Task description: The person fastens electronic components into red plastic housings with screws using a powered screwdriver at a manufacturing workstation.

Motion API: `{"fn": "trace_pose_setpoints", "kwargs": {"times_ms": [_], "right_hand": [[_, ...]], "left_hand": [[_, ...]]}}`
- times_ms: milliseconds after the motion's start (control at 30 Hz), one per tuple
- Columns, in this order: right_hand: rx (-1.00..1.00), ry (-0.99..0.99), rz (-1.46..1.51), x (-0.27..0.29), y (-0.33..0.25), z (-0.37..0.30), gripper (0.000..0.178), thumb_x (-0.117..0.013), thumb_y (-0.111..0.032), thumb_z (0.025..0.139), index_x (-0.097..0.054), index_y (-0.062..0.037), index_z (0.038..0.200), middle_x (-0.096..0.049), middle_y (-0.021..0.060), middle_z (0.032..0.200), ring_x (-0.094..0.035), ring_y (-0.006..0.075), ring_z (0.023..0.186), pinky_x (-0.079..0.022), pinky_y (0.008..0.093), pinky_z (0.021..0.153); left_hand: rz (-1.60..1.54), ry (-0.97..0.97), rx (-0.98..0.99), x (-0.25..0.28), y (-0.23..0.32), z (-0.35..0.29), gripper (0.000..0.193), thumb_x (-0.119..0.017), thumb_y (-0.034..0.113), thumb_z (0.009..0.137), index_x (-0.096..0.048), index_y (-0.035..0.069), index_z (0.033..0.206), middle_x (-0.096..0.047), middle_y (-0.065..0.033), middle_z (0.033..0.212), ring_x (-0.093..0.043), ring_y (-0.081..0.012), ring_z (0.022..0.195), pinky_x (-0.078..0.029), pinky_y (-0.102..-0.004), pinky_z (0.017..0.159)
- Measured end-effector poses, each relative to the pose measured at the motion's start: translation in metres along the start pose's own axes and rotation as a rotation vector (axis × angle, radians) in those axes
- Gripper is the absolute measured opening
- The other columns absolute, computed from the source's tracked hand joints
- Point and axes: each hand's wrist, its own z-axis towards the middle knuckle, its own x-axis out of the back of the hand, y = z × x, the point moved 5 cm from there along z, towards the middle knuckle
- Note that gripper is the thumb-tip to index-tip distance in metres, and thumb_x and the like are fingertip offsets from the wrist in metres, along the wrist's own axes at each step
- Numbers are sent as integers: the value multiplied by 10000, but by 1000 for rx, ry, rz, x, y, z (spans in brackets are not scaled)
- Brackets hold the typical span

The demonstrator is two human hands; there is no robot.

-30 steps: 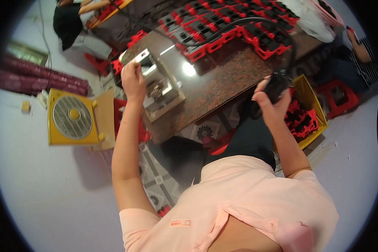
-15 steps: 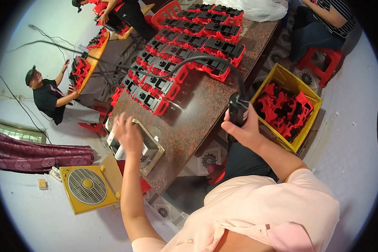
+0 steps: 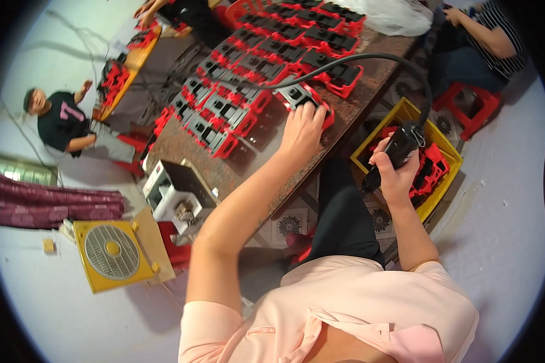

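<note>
The brown surface (image 3: 233, 175) carries rows of red-and-black brackets (image 3: 263, 66). A yellow crate (image 3: 443, 145) of red pieces stands beside it. The right hand (image 3: 398, 172) is wrapped around a black corded tool (image 3: 401, 147). The left hand's (image 3: 303, 130) fingers touch one bracket (image 3: 298, 95) near the surface's edge; whether they grip it, I cannot tell.

From my place I see the room in quite bright, even light. A pale glare lies on the glossy worktop (image 3: 233, 172), and a soft shadow falls on the wall (image 3: 157, 317) below the yellow fan (image 3: 110, 251). The right hand (image 3: 398, 172) looks fairly sharp; the person at far left (image 3: 57, 124) looks softer. Toward the rim, straight edges bend, and the corners become black.
</note>
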Motion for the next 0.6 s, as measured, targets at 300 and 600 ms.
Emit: {"fn": "trace_pose_setpoints", "kwargs": {"times_ms": [300,600], "right_hand": [[-8,-310,67,-105,12,-5,435,-734,-143,915,-455,-19,1226,-609,90,886,-595,154,714,-520,292,680],[26,-680,352,-304,3,-65,455,-712,3,874,-435,-10,1235,-638,82,875,-619,139,731,-531,297,699]], "left_hand": [[28,-286,-83,148,-27,-256,348,-668,150,782,-613,90,1120,-536,-128,1103,-551,-311,1076,-477,-411,946],[124,-146,157,178,-48,-367,433,-706,72,676,-647,96,1104,-536,-137,1347,-515,-362,1273,-415,-463,1088]]}}
